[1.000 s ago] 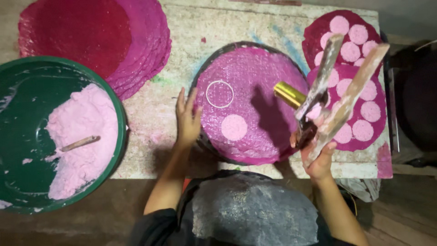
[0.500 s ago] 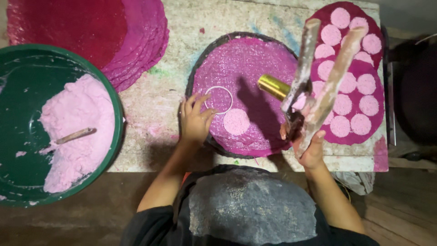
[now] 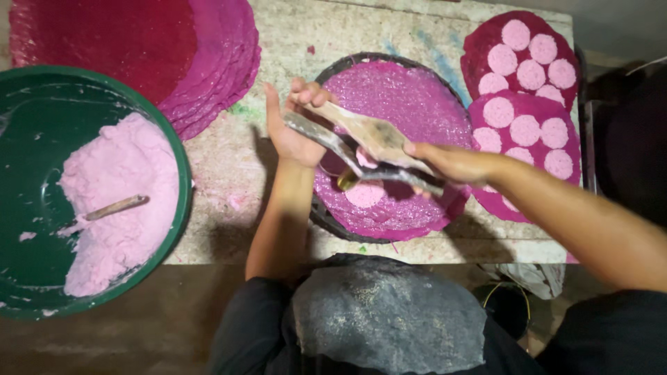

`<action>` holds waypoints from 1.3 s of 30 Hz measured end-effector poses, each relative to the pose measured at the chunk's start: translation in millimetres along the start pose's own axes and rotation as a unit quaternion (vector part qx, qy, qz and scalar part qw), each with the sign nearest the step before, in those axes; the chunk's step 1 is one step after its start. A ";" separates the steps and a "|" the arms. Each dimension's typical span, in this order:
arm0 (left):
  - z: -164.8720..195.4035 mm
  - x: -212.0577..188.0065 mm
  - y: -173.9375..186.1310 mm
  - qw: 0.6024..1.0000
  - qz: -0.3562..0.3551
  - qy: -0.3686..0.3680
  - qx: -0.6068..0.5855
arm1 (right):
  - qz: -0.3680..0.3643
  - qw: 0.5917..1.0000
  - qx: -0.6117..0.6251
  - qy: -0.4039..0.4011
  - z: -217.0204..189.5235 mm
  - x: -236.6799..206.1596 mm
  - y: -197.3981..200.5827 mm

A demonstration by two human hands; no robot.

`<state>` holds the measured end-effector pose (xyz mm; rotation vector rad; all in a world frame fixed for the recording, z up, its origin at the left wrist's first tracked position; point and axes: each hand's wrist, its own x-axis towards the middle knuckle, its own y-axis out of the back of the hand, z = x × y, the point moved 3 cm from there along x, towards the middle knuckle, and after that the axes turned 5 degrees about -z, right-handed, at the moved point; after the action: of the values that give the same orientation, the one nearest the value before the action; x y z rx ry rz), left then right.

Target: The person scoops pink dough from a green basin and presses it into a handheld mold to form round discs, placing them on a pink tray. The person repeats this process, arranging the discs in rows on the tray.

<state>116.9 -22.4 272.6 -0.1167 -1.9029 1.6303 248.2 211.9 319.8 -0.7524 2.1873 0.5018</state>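
Note:
My right hand [image 3: 453,163] grips a pair of flat wooden paddles [image 3: 379,135] by one end and holds them level over the round magenta sheet [image 3: 410,97], which lies on a dark round tray [image 3: 321,212]. The far tips of the paddles rest in my left hand [image 3: 293,132], whose fingers curl over them. A small lump of pink dough [image 3: 365,158] sits between the blades. Under the paddles a brass ring cutter [image 3: 345,180] shows only in part. One pale pink disc [image 3: 365,194] lies on the sheet.
A green basin [image 3: 177,163] at the left holds pink dough [image 3: 118,201] with a wooden stick [image 3: 117,207] in it. A stack of magenta sheets [image 3: 208,62] lies at the top left. Two magenta sheets with several pink discs [image 3: 528,128] are at the right.
My right hand has swung the paddles from upright at the right down and leftwards across the tray. My left hand has left the sheet and taken their tips.

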 end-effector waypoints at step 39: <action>18.9 9.1 63.3 0.967 0.213 -0.118 0.074 | 0.207 0.964 -0.162 -0.024 -39.6 31.7 6.7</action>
<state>79.7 -19.8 217.2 -0.3001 -2.0222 2.1502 205.6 183.6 321.6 -0.4343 2.2487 1.0994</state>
